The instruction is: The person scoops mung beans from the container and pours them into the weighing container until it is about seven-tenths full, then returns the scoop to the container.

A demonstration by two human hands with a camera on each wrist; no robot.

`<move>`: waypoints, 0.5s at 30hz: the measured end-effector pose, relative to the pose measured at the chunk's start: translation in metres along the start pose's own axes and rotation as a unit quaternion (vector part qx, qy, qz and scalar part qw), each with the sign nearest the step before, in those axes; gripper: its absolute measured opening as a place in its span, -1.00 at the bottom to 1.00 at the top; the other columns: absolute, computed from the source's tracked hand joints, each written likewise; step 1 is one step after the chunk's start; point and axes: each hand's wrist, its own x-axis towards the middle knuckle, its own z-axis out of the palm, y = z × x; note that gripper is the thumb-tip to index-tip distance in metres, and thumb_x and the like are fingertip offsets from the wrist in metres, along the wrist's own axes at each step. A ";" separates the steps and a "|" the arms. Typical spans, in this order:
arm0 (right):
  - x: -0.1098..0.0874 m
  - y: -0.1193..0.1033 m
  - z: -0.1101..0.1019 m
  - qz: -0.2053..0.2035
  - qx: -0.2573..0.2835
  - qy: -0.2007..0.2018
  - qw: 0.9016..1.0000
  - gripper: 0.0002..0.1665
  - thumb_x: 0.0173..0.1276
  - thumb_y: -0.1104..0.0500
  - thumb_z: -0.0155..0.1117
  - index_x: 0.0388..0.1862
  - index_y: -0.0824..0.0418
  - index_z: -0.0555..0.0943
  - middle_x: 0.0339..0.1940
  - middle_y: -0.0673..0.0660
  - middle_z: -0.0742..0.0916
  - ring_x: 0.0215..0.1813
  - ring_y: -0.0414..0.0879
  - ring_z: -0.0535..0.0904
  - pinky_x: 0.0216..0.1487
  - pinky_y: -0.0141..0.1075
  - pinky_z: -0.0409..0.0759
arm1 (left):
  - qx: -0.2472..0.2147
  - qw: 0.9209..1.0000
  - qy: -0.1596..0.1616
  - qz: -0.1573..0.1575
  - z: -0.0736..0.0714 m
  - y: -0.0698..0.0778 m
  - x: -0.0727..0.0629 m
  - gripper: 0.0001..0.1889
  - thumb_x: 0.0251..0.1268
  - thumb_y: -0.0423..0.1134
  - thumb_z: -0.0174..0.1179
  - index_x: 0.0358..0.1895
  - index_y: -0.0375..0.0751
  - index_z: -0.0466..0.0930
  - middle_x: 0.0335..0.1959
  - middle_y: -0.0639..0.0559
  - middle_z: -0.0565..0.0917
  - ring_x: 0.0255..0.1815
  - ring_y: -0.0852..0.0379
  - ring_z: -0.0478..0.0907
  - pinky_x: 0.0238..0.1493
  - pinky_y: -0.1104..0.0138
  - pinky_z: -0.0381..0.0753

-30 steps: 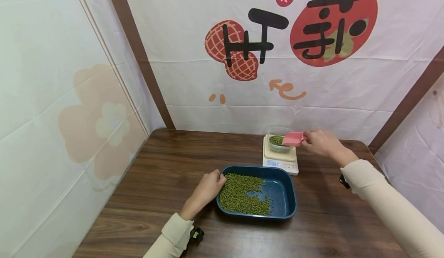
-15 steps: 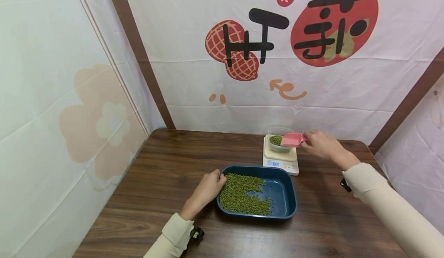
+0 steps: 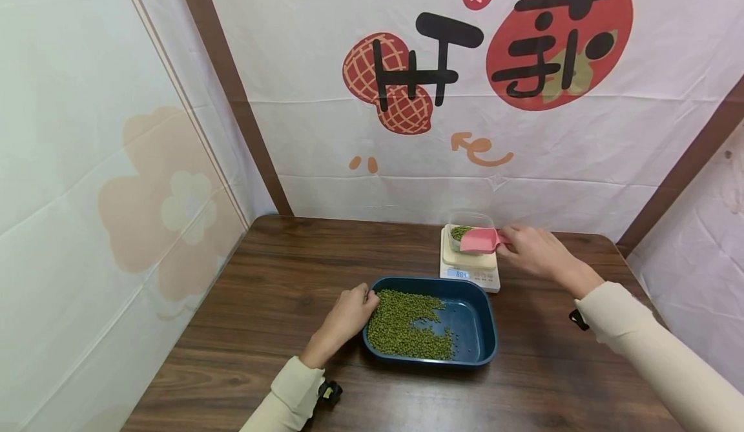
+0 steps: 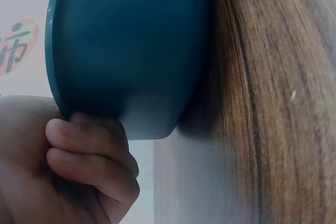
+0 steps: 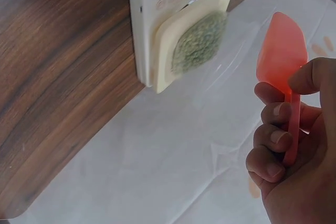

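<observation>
In the head view my left hand (image 3: 347,316) grips the left rim of a dark blue tray (image 3: 469,325). Green mung beans (image 3: 407,332) cover most of its left and middle. The left wrist view has the curled fingers (image 4: 92,163) at the tray's edge. My right hand (image 3: 536,252) holds a pink scoop (image 3: 479,241) by its handle, over a clear plastic container (image 3: 455,245) with mung beans inside. That container stands on a white kitchen scale (image 3: 491,285) with a lit display. Seen from the right wrist, thumb and fingers wrap the scoop's handle (image 5: 292,140), and its bowl looks empty.
The brown wooden table (image 3: 261,316) carries the tray in front and the scale behind it. A printed white cloth (image 3: 325,199) hangs close behind the table's back edge, and another cloth (image 3: 87,257) hangs along the left side.
My right hand has drawn the scoop slightly left and toward me, and it now overlaps more of the container. My left hand and the tray have stayed put.
</observation>
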 end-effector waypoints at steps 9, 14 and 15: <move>-0.007 -0.019 -0.001 -0.023 0.002 0.003 1.000 -0.84 0.49 0.13 0.28 -0.09 0.20 0.67 -0.51 -0.03 0.47 -0.48 -0.17 0.36 -0.42 -0.27 0.29 | -0.002 1.000 -0.003 -0.002 0.000 0.001 0.000 -0.65 0.73 -0.19 -0.05 -0.41 -0.09 0.28 -0.62 0.12 0.22 -0.64 0.19 0.13 -0.54 0.37 0.18; -0.012 -0.028 -0.001 -0.048 -0.012 0.009 0.999 -0.86 0.45 0.13 0.33 -0.15 0.18 0.65 -0.51 -0.06 0.48 -0.50 -0.20 0.33 -0.46 -0.31 0.25 | 0.002 1.000 -0.001 0.000 -0.001 0.001 0.000 -0.65 0.72 -0.19 -0.04 -0.42 -0.09 0.28 -0.63 0.12 0.22 -0.64 0.19 0.13 -0.54 0.37 0.18; -0.013 -0.030 -0.001 -0.054 -0.014 0.011 0.998 -0.87 0.44 0.13 0.34 -0.18 0.18 0.64 -0.52 -0.06 0.47 -0.51 -0.21 0.32 -0.47 -0.31 0.24 | 0.003 1.000 -0.001 0.000 -0.001 0.001 -0.001 -0.65 0.72 -0.19 -0.04 -0.42 -0.09 0.28 -0.63 0.12 0.22 -0.64 0.19 0.14 -0.54 0.37 0.19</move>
